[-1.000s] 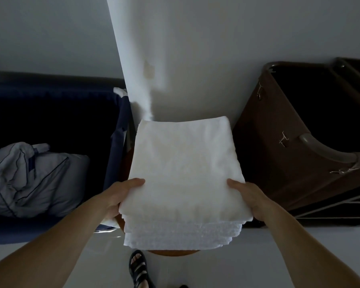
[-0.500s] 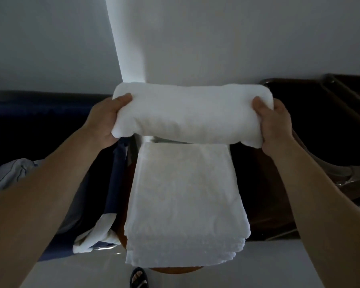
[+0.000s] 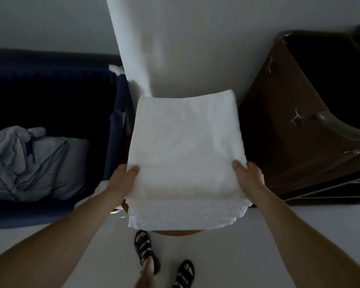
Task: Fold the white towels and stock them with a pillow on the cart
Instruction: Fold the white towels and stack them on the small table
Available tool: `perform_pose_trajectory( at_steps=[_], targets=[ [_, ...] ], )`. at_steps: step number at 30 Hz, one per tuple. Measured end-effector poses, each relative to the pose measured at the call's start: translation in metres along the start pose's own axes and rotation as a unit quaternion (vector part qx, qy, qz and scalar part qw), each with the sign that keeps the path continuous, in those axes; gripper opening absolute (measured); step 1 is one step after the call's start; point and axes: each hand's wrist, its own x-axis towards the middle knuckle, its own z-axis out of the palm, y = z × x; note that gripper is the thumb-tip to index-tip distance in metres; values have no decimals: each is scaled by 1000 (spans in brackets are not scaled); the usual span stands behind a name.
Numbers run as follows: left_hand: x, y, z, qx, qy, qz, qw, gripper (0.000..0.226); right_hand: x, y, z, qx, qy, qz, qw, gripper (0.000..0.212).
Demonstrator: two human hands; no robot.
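Pinching the top towel at its near side edges, thumbs on top, your left hand and right hand hold it square on the folded stack, between the blue bin holding the pillow and the brown cart, probably to keep the pile neat for loading.

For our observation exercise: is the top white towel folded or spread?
Folded: the top towel is a compact rectangle atop the stack.

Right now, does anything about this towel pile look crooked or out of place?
Slightly. The lower towels jut out past the top towel at the near edge, so the front looks stepped, and they overhang the round wooden stool beneath.
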Motion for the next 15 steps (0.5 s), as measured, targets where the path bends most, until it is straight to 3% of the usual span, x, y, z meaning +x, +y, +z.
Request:
perform_pose_trajectory(
  at_steps=[7,15],
  targets=[
    [-4,0,5,71,76,60,993,41,8,-29,-27,-51,12,-61,997,54],
    [-4,-18,18,185,50,78,978,34,-1,18,1,-94,18,-12,995,56]
  ],
)
